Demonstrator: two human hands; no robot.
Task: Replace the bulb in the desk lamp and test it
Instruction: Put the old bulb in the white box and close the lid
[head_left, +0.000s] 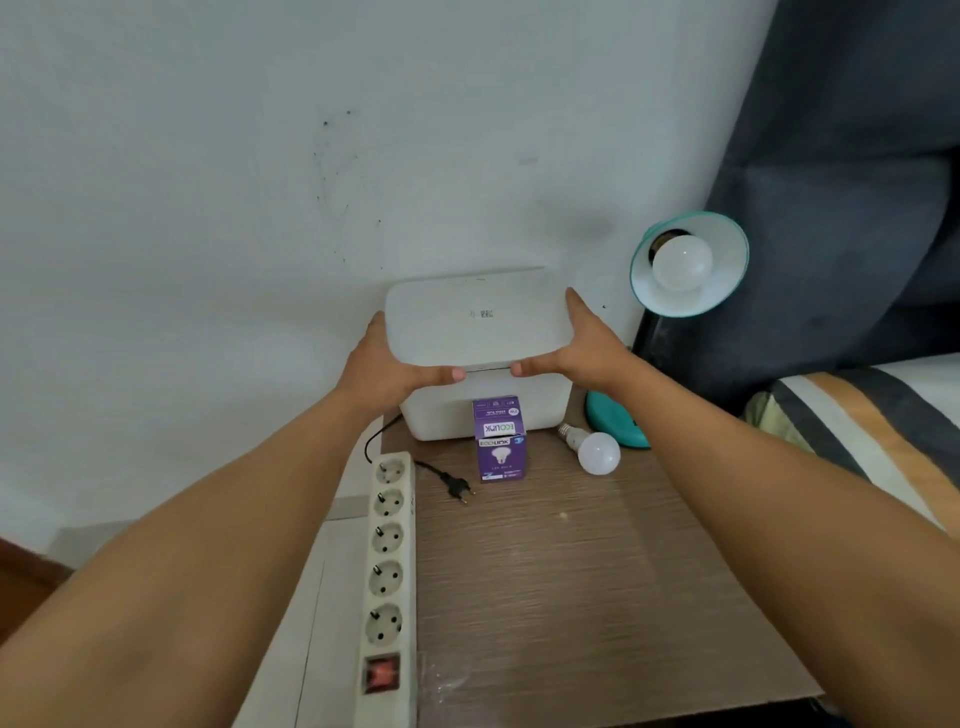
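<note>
Desk lamp (688, 265) stands at the back right of the wooden table (597, 571), its teal shade tipped toward the camera with a white bulb (681, 262) seated in the socket. Its teal base (613, 421) sits just behind a second loose bulb (597, 452), which lies on its side on the table with the screw end pointing back and left. A purple bulb carton (501, 439) stands just beside that bulb, in front of a white box (483, 410) against the wall.

Both hands are on the lid (475, 322) of the white box, not on the lamp. The left hand (387, 366) grips the lid's left edge, thumb along the front rim; the right hand (584, 345) grips the right edge the same way. The lid looks slightly lifted or askew from the box body, though whether it is going on or coming off cannot be told.

The black plug (457, 488) lies unplugged on the table beside the white power strip (387, 577), so testing seems not yet done. I cannot tell which bulb is the new one.

Risks from here: the loose bulb can roll, and a forearm sweeping back from the box could knock it or the carton off the table. The lid swinging right could also bump the lamp shade close by
</note>
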